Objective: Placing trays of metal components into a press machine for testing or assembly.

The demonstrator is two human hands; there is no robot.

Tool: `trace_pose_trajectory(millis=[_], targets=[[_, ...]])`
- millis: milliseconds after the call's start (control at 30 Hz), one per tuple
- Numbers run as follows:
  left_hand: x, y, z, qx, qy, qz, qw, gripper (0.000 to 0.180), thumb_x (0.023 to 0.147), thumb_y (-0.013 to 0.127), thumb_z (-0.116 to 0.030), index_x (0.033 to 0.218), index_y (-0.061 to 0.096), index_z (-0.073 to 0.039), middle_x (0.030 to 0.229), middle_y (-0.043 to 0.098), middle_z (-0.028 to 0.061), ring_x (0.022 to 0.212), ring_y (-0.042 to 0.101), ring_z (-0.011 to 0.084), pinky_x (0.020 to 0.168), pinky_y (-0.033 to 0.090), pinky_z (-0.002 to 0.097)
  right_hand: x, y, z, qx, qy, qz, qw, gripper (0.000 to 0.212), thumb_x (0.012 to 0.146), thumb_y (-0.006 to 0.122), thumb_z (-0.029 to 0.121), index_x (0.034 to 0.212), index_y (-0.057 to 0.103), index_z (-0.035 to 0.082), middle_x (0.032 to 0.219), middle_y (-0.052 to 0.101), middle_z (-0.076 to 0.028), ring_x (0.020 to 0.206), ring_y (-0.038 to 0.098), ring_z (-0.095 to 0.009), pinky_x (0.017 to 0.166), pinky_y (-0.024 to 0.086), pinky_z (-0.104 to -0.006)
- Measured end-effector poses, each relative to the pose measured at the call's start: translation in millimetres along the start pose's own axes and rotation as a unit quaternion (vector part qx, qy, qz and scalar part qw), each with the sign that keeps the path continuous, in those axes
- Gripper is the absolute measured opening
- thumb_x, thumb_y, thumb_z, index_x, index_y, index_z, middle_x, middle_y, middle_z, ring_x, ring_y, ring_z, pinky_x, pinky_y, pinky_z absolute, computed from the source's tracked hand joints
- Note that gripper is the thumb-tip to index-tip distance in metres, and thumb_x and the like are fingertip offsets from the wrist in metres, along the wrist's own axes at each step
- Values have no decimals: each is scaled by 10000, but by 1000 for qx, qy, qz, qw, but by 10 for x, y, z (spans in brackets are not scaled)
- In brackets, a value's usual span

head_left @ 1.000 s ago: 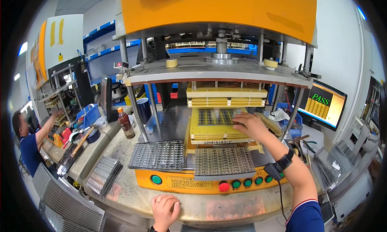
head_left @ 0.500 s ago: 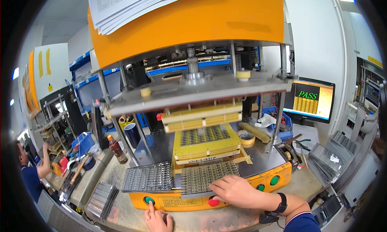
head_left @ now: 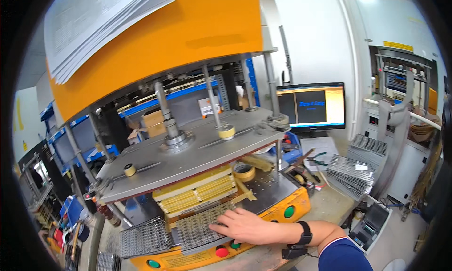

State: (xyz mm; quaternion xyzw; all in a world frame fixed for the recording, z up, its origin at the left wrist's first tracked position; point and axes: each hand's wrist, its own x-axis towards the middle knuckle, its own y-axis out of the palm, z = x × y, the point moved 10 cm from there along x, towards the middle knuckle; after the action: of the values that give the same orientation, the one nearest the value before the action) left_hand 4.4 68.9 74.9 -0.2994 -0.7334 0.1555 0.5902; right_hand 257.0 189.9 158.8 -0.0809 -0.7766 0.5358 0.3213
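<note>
- Press at eleven o'clock: one broad orange head (head_left: 165, 40), one level grey plate (head_left: 141, 158) below on metal posts.
- At ten to eleven o'clock, one sheaf of white papers (head_left: 106, 28) against the orange head.
- Between two and three o'clock, one monitor (head_left: 310, 107), mostly dark, with blue lettering and a pale strip.
- Near four o'clock, two piles of panels (head_left: 346, 172) on the bench, grey, close-patterned, the nearer fanned out.
- Between six and seven o'clock, at the press's front edge, one panel stack (head_left: 195, 231): flat, oblong, grey-brown, with close rows of small cells.
- At seven o'clock, just beside, one second stack (head_left: 145, 238): darker, shinier, slightly askew.
- At six o'clock, right hand (head_left: 242, 227): palm down, fingers loosely bent, slightly apart, over the first stack's right edge; thumb contact hidden, cannot tell.
- Left hand: out of view, state impossible to tell.
- Near six o'clock, one tape roll (head_left: 244, 172) on the press bed.
- Below the hand, one red button (head_left: 221, 251).
</note>
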Motion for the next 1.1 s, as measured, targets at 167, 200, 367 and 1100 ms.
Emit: trace_pose_trajectory(millis=[167,200,367,1100], targets=[[31,43,-21,5,5,19,1000,192,911,609,-174,966,675,-3,1071,670,212,990,591,416,881,467,502,0,36,-4,-42,0,-62,997,584,805,649,191,1371,537,104,1052,527,-60,1013,530,-224,794,443,-334],[31,32,-32,10,4,17,1000,197,914,612,-181,965,672,-1,1075,670,210,988,590,416,880,465,500,7,36,-12,-40,0,-63,997,584,805,649,191,1371,537,104,1052,527,-60,1013,530,-224,794,443,-334],[7,61,-6,24,-4,26,999,203,922,618,-195,969,669,-4,1095,670,202,990,587,413,886,459,496,50,-5,24,-18,-4,-43,999,403,729,714,151,1105,601,57,1060,541,-94,1015,561,-261,728,499,-381],[-23,92,-14,-8,6,38,999,162,943,630,-194,944,699,-47,969,679,157,929,604,364,844,458,470,-26,-32,-40,51,-2,-41,998,483,775,768,310,1192,620,116,1082,564,-54,1081,547,-252,831,476,-383]])
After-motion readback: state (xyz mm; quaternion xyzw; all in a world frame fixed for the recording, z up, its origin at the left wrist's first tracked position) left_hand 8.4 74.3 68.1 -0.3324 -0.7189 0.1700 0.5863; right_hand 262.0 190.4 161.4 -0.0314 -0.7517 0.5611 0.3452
